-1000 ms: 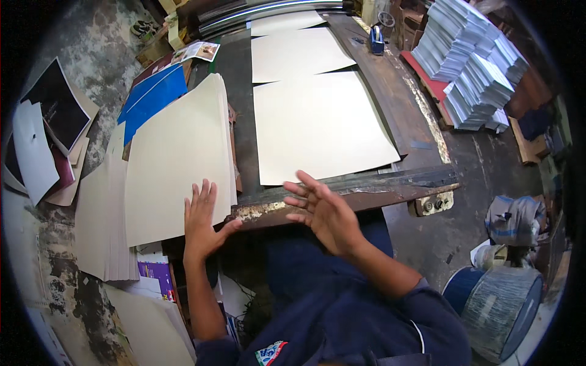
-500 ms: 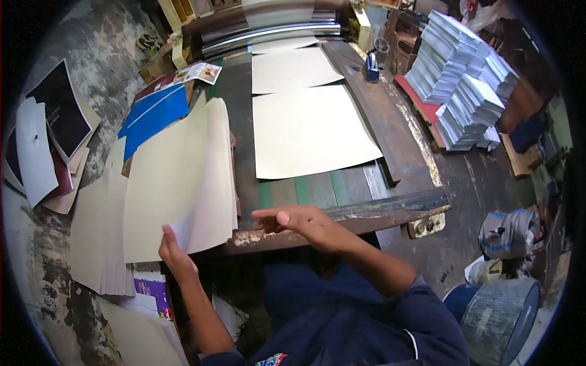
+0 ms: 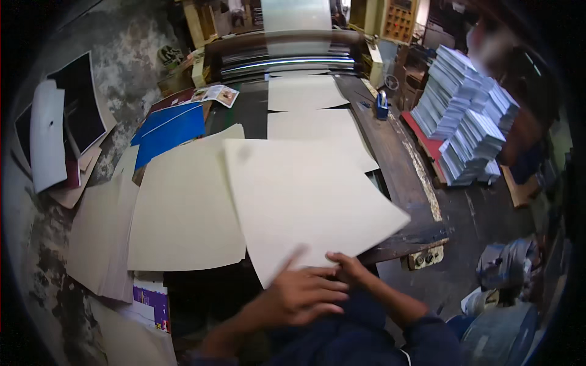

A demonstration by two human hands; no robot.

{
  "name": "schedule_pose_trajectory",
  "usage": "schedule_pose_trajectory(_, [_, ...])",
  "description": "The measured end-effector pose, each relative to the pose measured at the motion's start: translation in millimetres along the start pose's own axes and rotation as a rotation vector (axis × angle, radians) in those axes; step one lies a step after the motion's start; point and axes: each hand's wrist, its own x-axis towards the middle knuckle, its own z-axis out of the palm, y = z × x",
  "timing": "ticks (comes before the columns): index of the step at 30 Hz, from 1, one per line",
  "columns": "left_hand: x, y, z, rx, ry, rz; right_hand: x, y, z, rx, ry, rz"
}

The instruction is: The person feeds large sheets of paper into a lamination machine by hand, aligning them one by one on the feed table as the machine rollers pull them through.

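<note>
A large cream paper sheet [image 3: 311, 195] is up off the feed table, its near edge close to my body. My right hand [image 3: 354, 271] grips that near edge, thumb on top; its other fingers are partly hidden. My left hand [image 3: 299, 294] is in front of it, fingers spread and slightly blurred, across the sheet's near edge. To the left lies a stack of cream sheets [image 3: 186, 213]. Beyond the raised sheet, more cream sheets [image 3: 305, 93] lie in a line, overlapping, up to the machine's metal rollers [image 3: 290, 64].
A blue sheet [image 3: 171, 131] and a printed leaflet [image 3: 217, 95] lie past the stack. Another fanned pile [image 3: 101, 235] is at far left. At right are a blue tape dispenser [image 3: 381, 105], tall white paper stacks [image 3: 448, 91] and a wrapped drum [image 3: 500, 329].
A cream sheet has come off the left stack and moved right, over the table. My left hand has swung right beside my right hand, which now holds the near edge.
</note>
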Motion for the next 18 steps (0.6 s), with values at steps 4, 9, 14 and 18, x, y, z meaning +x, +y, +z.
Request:
schedule_pose_trajectory(4, [73.3,58.0,80.8,-0.555,-0.053,0.55,-17.2,51.0,-15.7,-0.016,0.063,0.064])
schedule_pose_trajectory(9, [123.9,138.8,115.0,-1.149,-0.275,1.078,-36.9,76.6,-4.0,-0.032,0.104,0.114])
schedule_pose_trajectory(14, [102.0,163.6,157.8,-1.682,-1.133,0.739,-32.8,66.5,0.5,-0.006,0.087,0.099])
schedule_pose_trajectory(18, [104.8,171.2,181.6,-1.326,-0.837,0.983,-14.4,45.3,-11.6,0.037,0.119,0.09])
